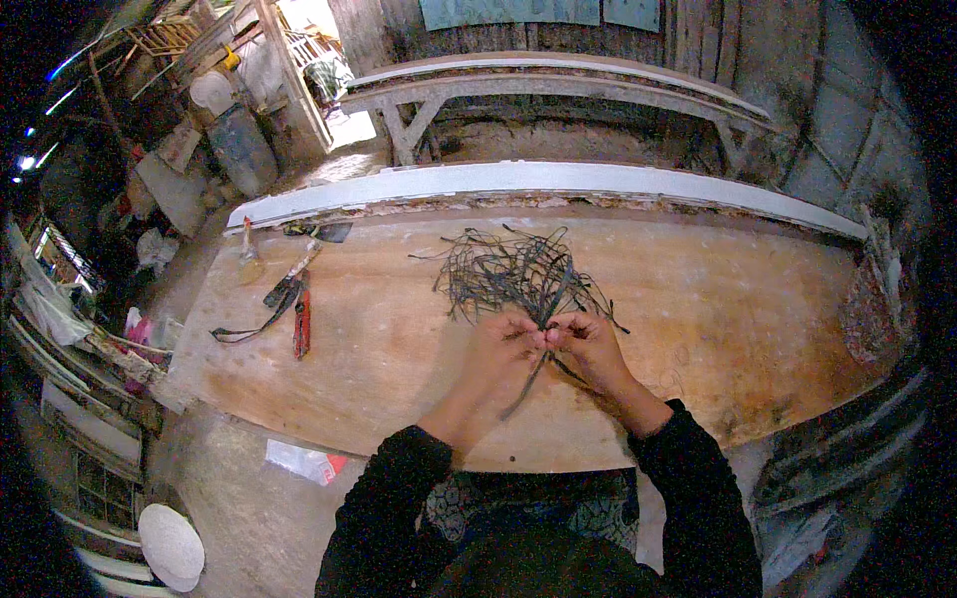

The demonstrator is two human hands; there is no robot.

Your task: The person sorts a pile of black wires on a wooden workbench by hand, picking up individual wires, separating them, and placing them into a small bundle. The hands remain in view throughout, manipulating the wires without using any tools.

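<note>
A loose tangle of thin dark cords (pixel 503 269) spreads over the wooden tabletop (pixel 369 389), its strands drawn together at the near side. My left hand (pixel 503 344) and my right hand (pixel 590 349) meet at that gathered point, fingertips pinched on the cords and almost touching each other. Two darker strand ends hang below my fingers toward the table's near edge. The exact crossing of the strands between the fingertips is hidden by my fingers.
Left on the table lie a red tool (pixel 302 324), a black strap (pixel 282 292) and a small upright bottle-like item (pixel 248 242). A long white board (pixel 498 179) runs along the far edge. Behind stands a wooden bench (pixel 558 90); a blue barrel (pixel 242 149) is at back left.
</note>
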